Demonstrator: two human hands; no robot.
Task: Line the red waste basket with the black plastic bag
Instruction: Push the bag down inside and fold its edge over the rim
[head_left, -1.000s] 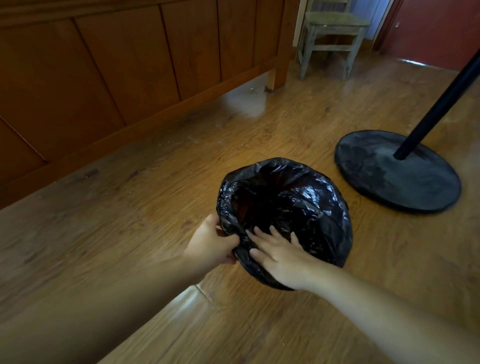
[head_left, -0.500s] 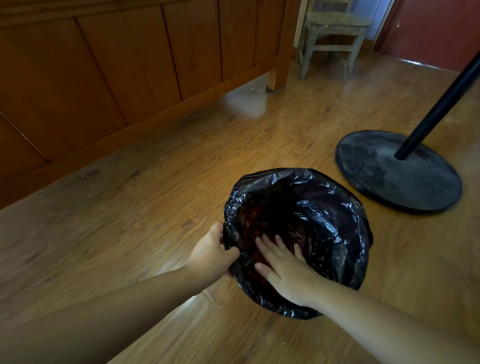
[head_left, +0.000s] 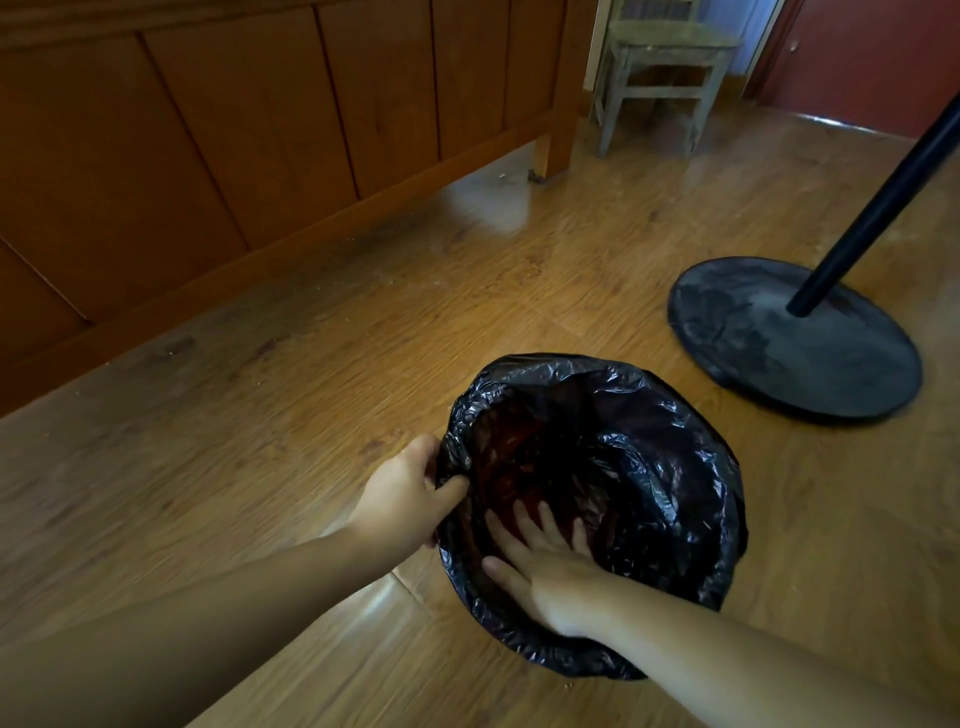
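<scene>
Only the head cam to go on here, so that's the one I'm reading. I'll use the red waste basket (head_left: 519, 467) as my reference; it sits on the wood-look floor (head_left: 311, 389), and I only see it as a reddish tint through the black plastic bag (head_left: 649, 467), which is draped over the whole rim and hangs down inside.

The left hand (head_left: 400, 499) is on the basket's left rim, thumb over the edge, pinching a fold of the bag against it. The right hand (head_left: 550, 566) reaches in over the near rim, fingers (head_left: 524, 525) spread flat and loose against the bag on the inner wall, pressing rather than gripping anything.

To the right of the basket and a bit further off, near but not touching, there's a round black stand base (head_left: 795, 338) with a dark pole (head_left: 883, 202) leaning up out of frame. Left and beyond the basket runs a brown wooden panelled bed frame (head_left: 234, 145). Well beyond it, past the frame's leg, stands a worn wooden chair (head_left: 665, 62).
</scene>
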